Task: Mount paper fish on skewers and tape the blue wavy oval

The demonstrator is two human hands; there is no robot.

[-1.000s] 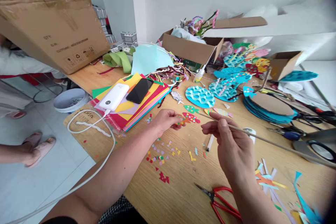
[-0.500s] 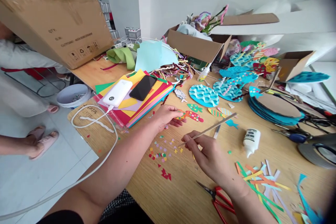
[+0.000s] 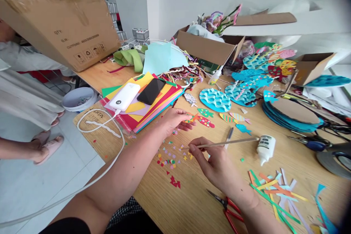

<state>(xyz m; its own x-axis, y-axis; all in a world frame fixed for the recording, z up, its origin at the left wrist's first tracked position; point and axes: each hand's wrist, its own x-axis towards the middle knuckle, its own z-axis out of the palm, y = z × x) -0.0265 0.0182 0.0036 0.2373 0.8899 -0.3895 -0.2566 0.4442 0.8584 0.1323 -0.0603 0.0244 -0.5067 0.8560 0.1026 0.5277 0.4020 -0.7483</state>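
Note:
My left hand (image 3: 177,120) pinches a small orange paper fish (image 3: 189,117) between thumb and fingers, just above the wooden table. In my right hand (image 3: 212,157) is a thin stick (image 3: 236,142), held nearly level, its near tip over small purple and yellow paper bits (image 3: 186,156). Beneath these lie paper dots (image 3: 166,162) and red scraps (image 3: 174,181). Beyond my left hand are a red spotted paper fish (image 3: 206,122) and a green paper fish (image 3: 205,112). A pen (image 3: 229,136) lies behind my right hand, and striped paper fish (image 3: 228,117) lie farther back.
A white glue bottle (image 3: 265,150) lies right of my right hand. Red-handled scissors (image 3: 231,210) and paper strips (image 3: 276,193) lie in front. Coloured sheets (image 3: 145,115) bear a phone (image 3: 151,91) and a corded power bank (image 3: 124,97). Blue discs (image 3: 215,100) lie behind. Another person stands left.
My right hand has tipped the stick flatter, and its far end has swung down and right toward the glue bottle. My left hand keeps the fish. At left, another person's legs have shifted.

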